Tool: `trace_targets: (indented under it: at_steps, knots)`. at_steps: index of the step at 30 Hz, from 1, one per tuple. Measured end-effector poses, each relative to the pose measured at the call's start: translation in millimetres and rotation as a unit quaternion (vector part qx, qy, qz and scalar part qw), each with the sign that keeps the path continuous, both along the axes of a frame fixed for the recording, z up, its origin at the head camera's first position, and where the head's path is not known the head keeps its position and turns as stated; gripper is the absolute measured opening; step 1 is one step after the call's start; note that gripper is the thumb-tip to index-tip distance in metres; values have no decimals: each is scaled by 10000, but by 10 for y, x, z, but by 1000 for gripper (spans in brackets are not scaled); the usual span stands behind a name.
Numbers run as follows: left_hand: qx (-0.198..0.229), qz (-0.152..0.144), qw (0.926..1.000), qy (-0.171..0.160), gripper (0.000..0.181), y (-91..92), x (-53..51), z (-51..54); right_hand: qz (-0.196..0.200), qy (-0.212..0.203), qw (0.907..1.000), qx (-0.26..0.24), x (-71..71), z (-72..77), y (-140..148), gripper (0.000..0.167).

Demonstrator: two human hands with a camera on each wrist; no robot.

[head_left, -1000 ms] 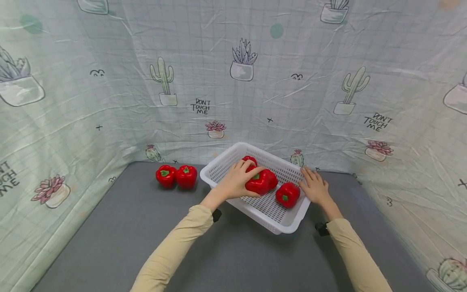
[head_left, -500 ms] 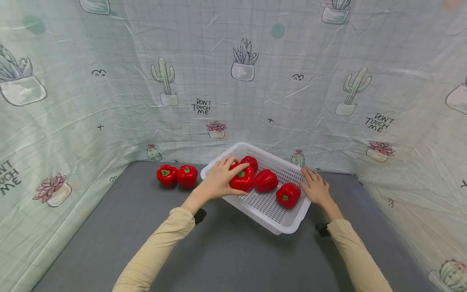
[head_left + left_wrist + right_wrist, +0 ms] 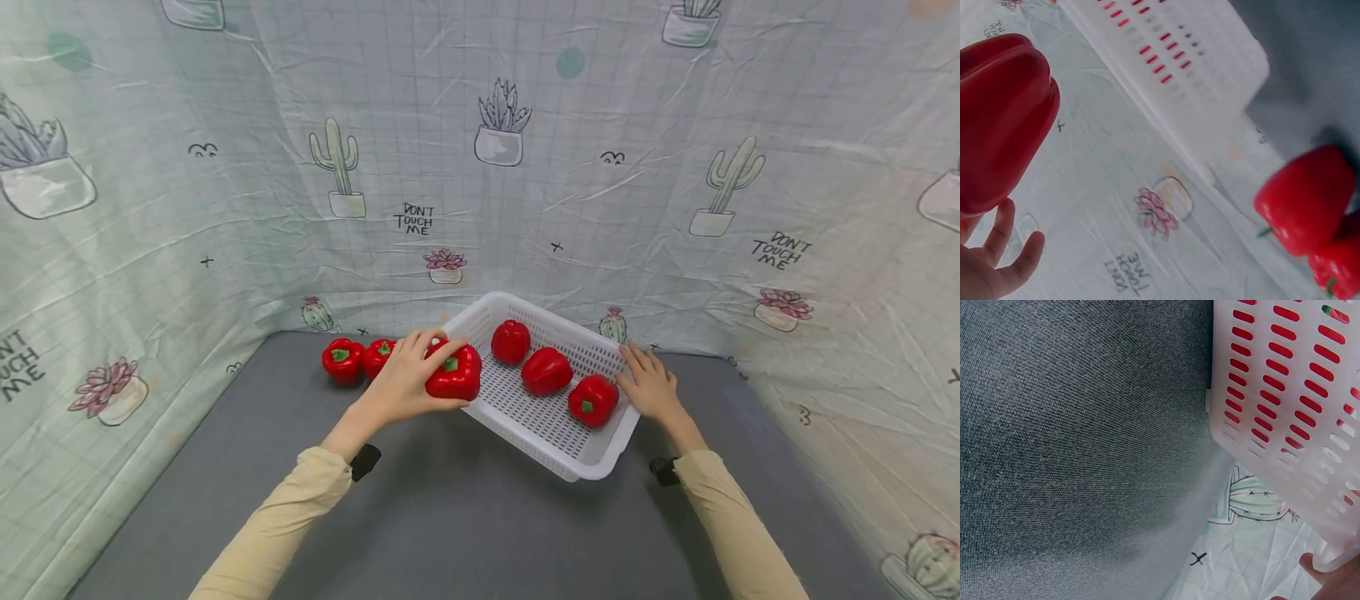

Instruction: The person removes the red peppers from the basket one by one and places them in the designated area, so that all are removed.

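A red bell pepper (image 3: pixel 454 372) is gripped in my left hand (image 3: pixel 405 375), above the near-left corner of the white basket (image 3: pixel 525 437). In the left wrist view that bell pepper (image 3: pixel 1000 125) fills the upper left, with fingertips (image 3: pixel 1025 256) showing below it. Inside the basket lie three other red peppers: one at the back (image 3: pixel 511 342), one in the middle (image 3: pixel 546 371) and one on the right (image 3: pixel 593 401). My right hand (image 3: pixel 648 383) rests on the basket's right rim with fingers fairly straight. Only fingertips (image 3: pixel 1315 567) show at that rim in the right wrist view.
Two more red peppers, a left one (image 3: pixel 342 362) and a partly hidden one (image 3: pixel 377 357), stand side by side left of the basket. They sit on a grey table (image 3: pixel 480 525). A patterned curtain (image 3: pixel 420 167) encloses the back and sides.
My left hand has carried the red bell pepper leftward from the middle of the basket to its left corner, uncovering the peppers inside. The right hand and basket stay in place.
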State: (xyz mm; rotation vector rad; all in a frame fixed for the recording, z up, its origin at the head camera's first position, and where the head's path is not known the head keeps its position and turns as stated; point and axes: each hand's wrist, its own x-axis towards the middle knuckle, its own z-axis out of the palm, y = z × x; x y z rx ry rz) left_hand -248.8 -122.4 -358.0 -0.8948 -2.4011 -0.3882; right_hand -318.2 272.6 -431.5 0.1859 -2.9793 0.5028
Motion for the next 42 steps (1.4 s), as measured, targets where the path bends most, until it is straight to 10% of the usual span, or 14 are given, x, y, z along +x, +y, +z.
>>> trace_targets:
  at_steps: [42]
  knots:
    - [-371,899,9951,-203,79,-1115,-137,-599,57,63,9999,-58,-6,-28,6,56]
